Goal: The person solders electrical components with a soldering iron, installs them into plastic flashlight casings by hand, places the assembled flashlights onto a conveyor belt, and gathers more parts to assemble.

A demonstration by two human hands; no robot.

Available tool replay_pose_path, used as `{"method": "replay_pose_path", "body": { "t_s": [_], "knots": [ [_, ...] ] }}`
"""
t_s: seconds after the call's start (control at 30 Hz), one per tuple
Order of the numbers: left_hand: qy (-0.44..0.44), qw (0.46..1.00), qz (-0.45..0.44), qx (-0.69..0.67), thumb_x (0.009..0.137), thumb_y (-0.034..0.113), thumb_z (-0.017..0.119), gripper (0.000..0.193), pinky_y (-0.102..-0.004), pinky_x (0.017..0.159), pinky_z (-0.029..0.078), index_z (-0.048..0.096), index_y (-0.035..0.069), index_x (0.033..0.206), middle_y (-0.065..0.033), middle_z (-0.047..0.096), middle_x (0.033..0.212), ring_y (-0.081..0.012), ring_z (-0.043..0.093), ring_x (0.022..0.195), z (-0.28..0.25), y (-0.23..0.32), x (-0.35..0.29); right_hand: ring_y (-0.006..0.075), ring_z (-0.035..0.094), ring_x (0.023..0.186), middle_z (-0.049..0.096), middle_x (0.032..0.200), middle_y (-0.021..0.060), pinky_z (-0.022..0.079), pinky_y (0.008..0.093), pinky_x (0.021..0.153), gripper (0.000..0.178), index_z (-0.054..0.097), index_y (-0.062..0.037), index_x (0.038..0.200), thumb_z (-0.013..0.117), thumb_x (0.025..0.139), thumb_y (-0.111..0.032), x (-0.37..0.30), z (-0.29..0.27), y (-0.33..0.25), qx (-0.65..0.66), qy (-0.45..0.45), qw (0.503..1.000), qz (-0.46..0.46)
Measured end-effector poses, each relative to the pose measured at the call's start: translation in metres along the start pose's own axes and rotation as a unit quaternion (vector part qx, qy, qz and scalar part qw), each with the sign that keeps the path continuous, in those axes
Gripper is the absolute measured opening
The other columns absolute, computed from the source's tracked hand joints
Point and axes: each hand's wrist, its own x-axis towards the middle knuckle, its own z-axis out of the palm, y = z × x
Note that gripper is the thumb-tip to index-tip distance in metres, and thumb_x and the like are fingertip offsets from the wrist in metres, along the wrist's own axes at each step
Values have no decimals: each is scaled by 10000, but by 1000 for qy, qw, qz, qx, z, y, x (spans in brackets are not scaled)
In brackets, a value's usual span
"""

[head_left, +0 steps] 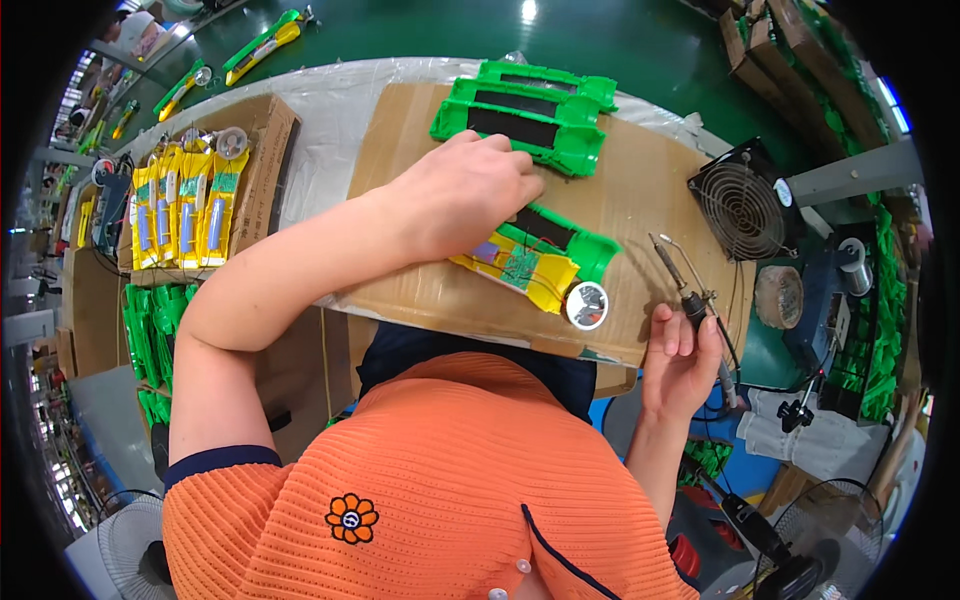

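Note:
My left hand (465, 195) rests palm down on the top of a yellow and green plastic device (535, 258) that lies open on a cardboard sheet (640, 190), its small green circuit board and round silver part (587, 305) showing. My right hand (682, 358) is closed around the handle of a soldering iron (680, 280), with a thin wire alongside it; the tip points up and away, to the right of the device and not touching it. Several green plastic shells (525, 110) lie stacked just beyond my left hand.
A small black fan (740, 210) stands at the right of the cardboard, with a tape roll (778, 297) and solder spool (852, 252) beside it. A box (262, 150) at the left holds several yellow assembled units (185, 205). Green parts (150, 335) lie below it.

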Motion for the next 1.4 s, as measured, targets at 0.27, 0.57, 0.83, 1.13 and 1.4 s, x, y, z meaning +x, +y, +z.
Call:
{"method": "replay_pose_path", "body": {
  "t_s": [0.27, 0.57, 0.83, 1.13, 1.4],
  "knots": [
    [44, 997, 52, -27, 775, 289, 731, 671, -416, 889, 453, 509, 49, 1360, -136, 566, 1080, -289, 574, 1004, -1, 17, -67, 120, 449, 614, 393, 642, -17, 451, 388, 872, 54, 474, -154, 954, 506, 991, -131, -2, -5, 1, 31, 10, 999, -5],
    [186, 976, -110, -5, 849, 100, 659, 580, -436, 912, 460, 443, 47, 1385, -192, 549, 1157, -380, 542, 1038, -40, -114, 12, 121, 463, 612, 405, 652, -17, 440, 391, 849, 56, 457, -143, 976, 512, 981, -136, -3, -14, -3, 60, 28, 998, 1],
    [26, 921, -381, 74, 885, 296, 670, 757, -484, 931, 473, 278, 96, 1501, -185, 492, 1300, -347, 541, 1167, 34, -252, 54, 174, 525, 702, 490, 704, 25, 435, 431, 849, 246, 513, -125, 1075, 510, 981, -352, 1, 1, -2, 57, 21, 998, -19],
    [196, 963, -2, -188, 873, 227, 648, 182, -422, 652, 507, 653, 47, 846, -139, 629, 798, -330, 634, 748, -31, -42, 45, 229, 586, 942, 603, 997, 129, 484, 453, 896, 465, 478, -74, 1307, 492, 1009, -430, 7, 28, -1, 12, -9, 996, -83],
    [41, 421, -200, -884, 1000, 223, 575, 249, -304, 845, 507, 642, -14, 1033, -76, 667, 982, -157, 626, 935, 6, 102, 35, 345, 500, 1083, 459, 1217, 203, 401, 409, 964, 535, 483, -26, 1243, 490, 975, -489, 32, 75, 27, -437, -96, 861, -242]
  ]
}}
